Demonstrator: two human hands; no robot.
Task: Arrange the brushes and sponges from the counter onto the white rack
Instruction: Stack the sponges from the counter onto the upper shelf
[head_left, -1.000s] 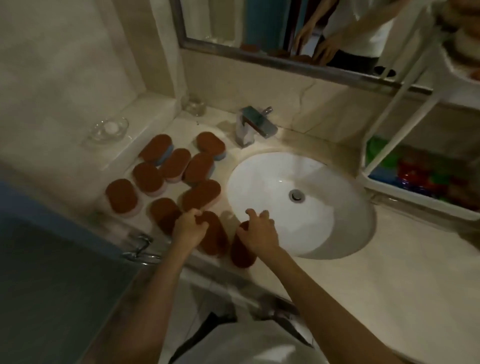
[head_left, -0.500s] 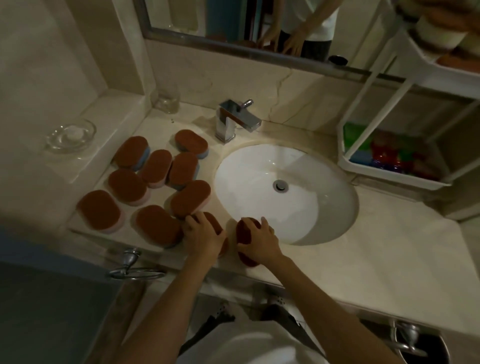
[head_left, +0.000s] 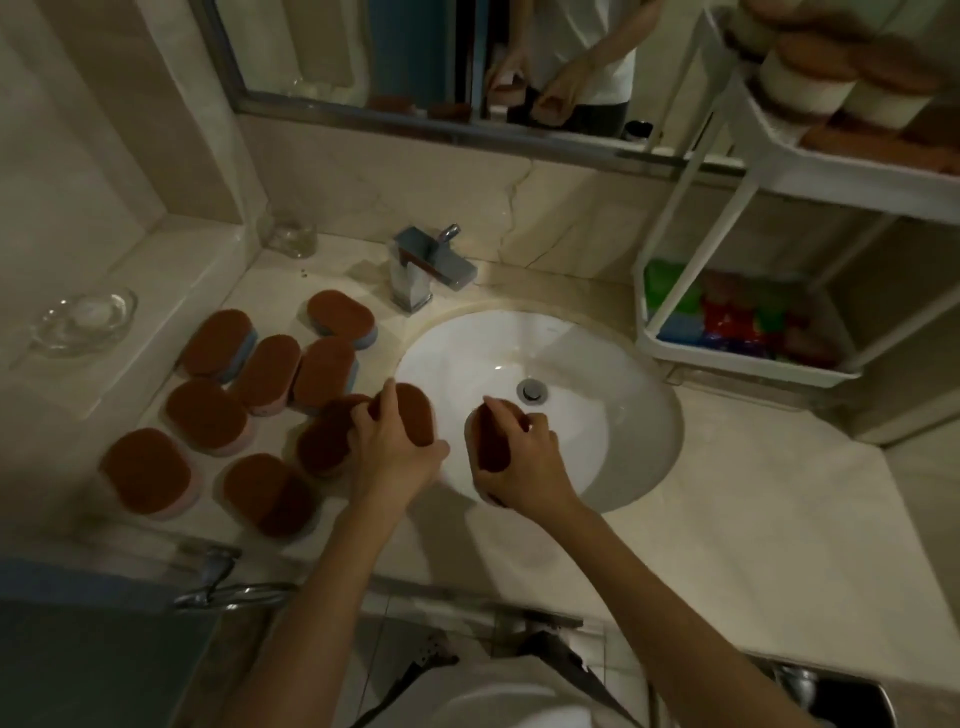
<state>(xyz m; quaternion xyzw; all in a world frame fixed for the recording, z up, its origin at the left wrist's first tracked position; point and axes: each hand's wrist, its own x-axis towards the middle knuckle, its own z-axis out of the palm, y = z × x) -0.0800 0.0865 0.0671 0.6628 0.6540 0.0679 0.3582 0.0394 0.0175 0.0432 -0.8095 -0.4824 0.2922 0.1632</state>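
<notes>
Left: eight oval sponges (head_left: 205, 415), brown scouring tops on pink or blue foam, remain on the bench (head_left: 727, 519). Centre: the left hand (head_left: 395, 452) and the right hand (head_left: 524, 467) each close their grip round one sponge by the basin (head_left: 639, 415). Right: white rack (head_left: 748, 358), upper tier already stacked; task judged partly done.

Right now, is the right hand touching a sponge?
Touching. The head view shows the right hand gripping a brown sponge, fingers curled round it, over the sink.
</notes>
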